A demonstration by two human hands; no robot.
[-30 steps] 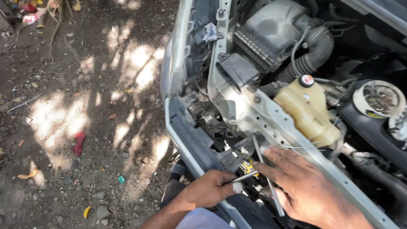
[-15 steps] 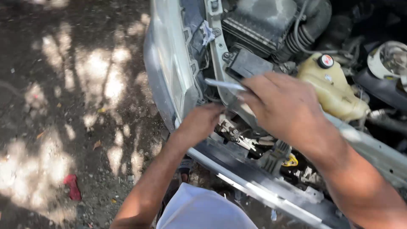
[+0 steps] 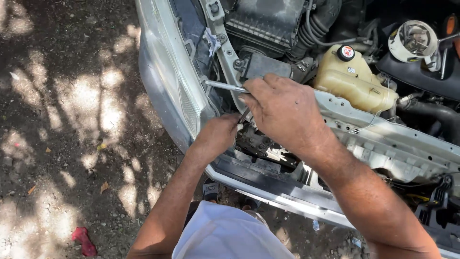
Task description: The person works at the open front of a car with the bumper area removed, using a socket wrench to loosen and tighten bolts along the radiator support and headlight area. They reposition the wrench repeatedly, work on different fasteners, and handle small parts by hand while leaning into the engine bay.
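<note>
**Both hands at the car's front panel**

The right hand (image 3: 282, 108) is closed around a metal rod (image 3: 223, 86), which lies across the grey panel (image 3: 383, 134) beside the headlight (image 3: 167, 81). The left hand (image 3: 218, 134) is curled just below it, touching a thin dark piece (image 3: 243, 116); its grip cannot be told.

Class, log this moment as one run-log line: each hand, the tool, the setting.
right hand: grips metal rod | left hand: fist beside headlight | setting: open engine bay, coolant tank behind
</note>
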